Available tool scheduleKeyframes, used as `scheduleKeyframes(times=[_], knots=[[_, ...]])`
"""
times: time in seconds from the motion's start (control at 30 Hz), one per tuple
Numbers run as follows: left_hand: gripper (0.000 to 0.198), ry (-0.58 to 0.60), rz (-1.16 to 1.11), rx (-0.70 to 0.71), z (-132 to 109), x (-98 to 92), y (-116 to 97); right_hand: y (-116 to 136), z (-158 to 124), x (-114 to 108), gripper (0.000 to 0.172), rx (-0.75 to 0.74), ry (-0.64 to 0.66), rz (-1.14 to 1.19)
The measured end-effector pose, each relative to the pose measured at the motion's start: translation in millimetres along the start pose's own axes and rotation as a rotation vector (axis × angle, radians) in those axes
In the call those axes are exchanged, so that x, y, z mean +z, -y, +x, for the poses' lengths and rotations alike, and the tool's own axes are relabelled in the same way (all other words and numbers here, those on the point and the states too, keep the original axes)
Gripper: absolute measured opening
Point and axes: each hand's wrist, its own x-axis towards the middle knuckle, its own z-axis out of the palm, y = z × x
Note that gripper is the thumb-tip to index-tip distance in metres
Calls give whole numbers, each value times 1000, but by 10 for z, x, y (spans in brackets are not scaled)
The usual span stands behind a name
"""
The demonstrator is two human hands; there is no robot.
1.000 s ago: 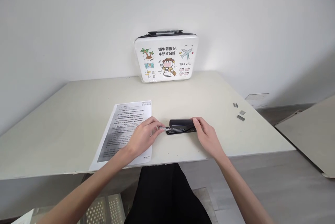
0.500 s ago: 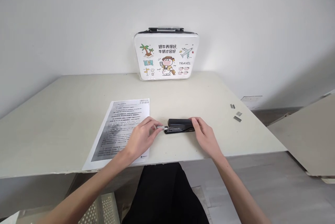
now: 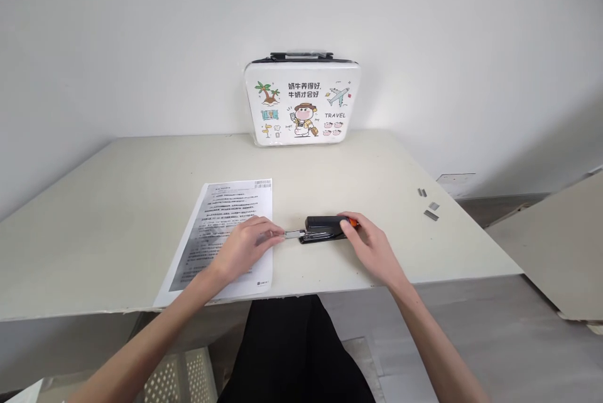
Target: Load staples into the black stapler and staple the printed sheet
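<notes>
A black stapler (image 3: 325, 228) lies on the table with its front end pointing left. My right hand (image 3: 370, 246) is closed around its rear end, where a bit of orange shows between the fingers. My left hand (image 3: 249, 246) pinches the end of a silvery staple tray (image 3: 294, 234), which sticks out of the stapler's front. The tray's right end still sits inside the stapler. Beneath my left hand and wrist lies a printed sheet of paper (image 3: 219, 202), partly covered by them.
Several small strips of staples (image 3: 431, 215) lie on the right of the table (image 3: 117, 214). A white case with cartoon prints (image 3: 301, 102) leans against the wall at the back. A perforated crate (image 3: 162, 381) stands below the table's front edge.
My left hand has moved left, drawing the staple tray further out of the stapler. My right hand has shifted its hold at the rear, and orange now shows there.
</notes>
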Motion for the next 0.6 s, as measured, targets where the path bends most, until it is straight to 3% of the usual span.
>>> scheduleKeyframes(times=[0.13,0.33,0.6], knots=[[22,83,-53,121,106,-40,51,-13,4,-8,44,-54,53,-22],[25,226,-108,253,488,-4,48,-44,-2,-34,37,-81,96,-64],[31,325,-249,212,788,102,3,-123,29,-37,37,-139,129,-54]])
